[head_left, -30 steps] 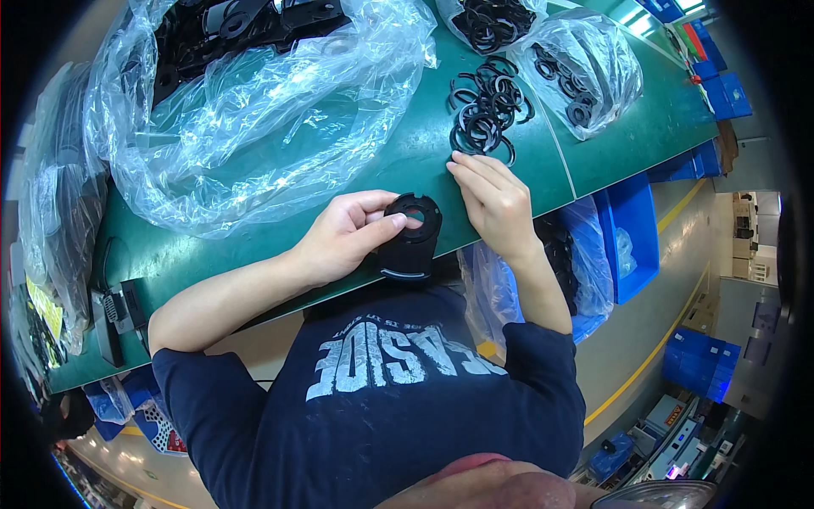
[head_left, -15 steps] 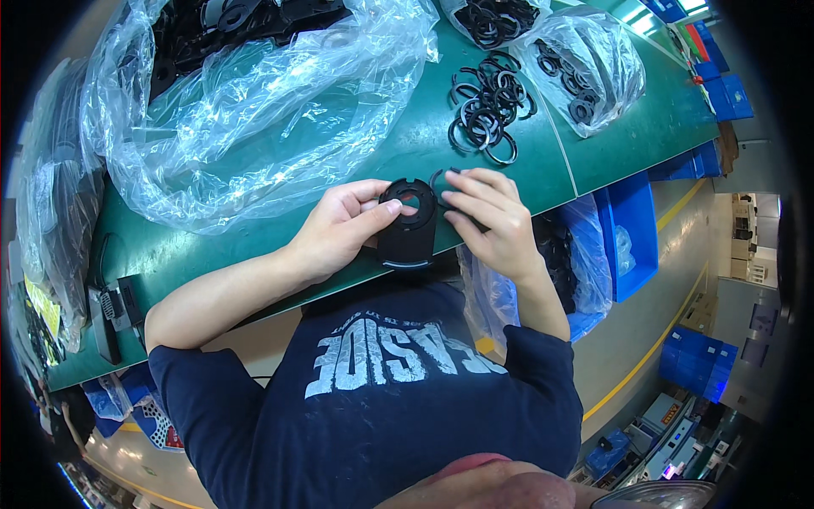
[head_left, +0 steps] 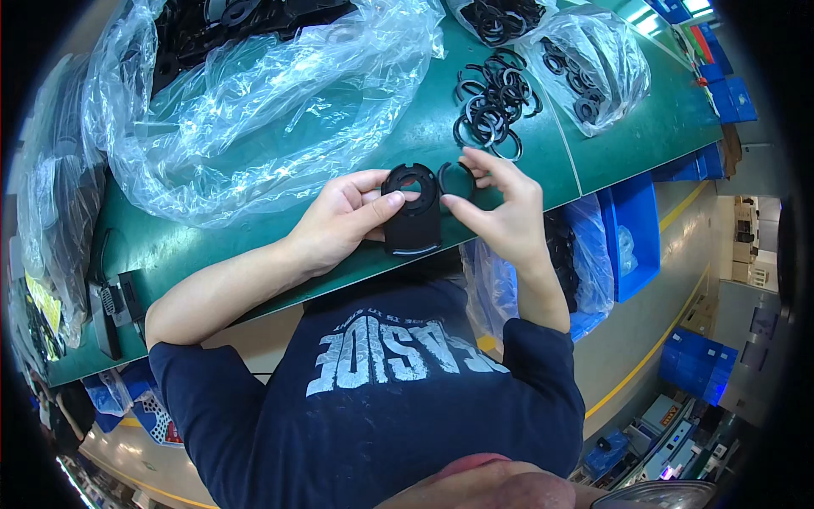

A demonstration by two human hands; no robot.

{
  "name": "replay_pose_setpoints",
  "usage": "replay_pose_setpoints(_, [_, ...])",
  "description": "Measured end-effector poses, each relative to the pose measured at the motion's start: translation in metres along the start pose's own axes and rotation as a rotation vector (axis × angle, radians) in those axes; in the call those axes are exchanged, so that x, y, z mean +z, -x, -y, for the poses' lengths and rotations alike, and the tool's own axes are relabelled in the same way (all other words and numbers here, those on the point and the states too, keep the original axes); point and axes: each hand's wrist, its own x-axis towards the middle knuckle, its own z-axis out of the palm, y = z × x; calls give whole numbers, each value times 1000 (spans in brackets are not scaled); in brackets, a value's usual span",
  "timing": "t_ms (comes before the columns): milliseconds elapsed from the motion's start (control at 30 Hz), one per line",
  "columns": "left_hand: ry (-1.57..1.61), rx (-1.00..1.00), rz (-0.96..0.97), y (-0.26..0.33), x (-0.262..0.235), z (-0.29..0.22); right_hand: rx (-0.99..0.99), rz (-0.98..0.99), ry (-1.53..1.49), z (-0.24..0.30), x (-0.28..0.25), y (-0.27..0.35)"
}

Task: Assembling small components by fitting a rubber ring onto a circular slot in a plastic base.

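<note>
A flat black plastic housing [head_left: 413, 222] with a round opening near its top is held in my left hand [head_left: 343, 216]. The thumb lies on its face and the fingers go behind it, one fingertip showing through the opening. Just right of the housing, my right hand [head_left: 507, 204] pinches a thin black ring [head_left: 458, 181] between thumb and fingers. This ring appears to have a gap in it. It stands beside the housing's upper right edge; whether they touch I cannot tell. A pile of similar black rings [head_left: 498, 106] lies farther back on the green table.
A large clear plastic bag [head_left: 254, 161] with black parts covers the back left of the table [head_left: 339, 254]. Clear bags of rings [head_left: 585, 76] lie at the back right. Below the table's right edge stand a lined box of black parts [head_left: 589, 263] and a blue bin [head_left: 632, 242].
My right hand has turned, and the ring in it shows more of its face beside the housing. The housing has shifted slightly up and right with my left hand.
</note>
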Motion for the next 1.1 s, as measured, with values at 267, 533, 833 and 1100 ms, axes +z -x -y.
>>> replay_pose_setpoints(267, [196, -38, 60, 0, -3, -1, 93, -5, -573, 10, 10, 2])
replay_pose_setpoints(533, [214, 29, 147, -3, -7, 5, -312, -87, 42, 29, 30, 2])
replay_pose_setpoints(833, [-30, 56, 73, -1, -8, 6, -346, -83, 181, 31, 31, 3])
replay_pose_setpoints(1100, [-76, 47, -8, 5, 1, 3, -351, -64, 142, 35, 30, 3])
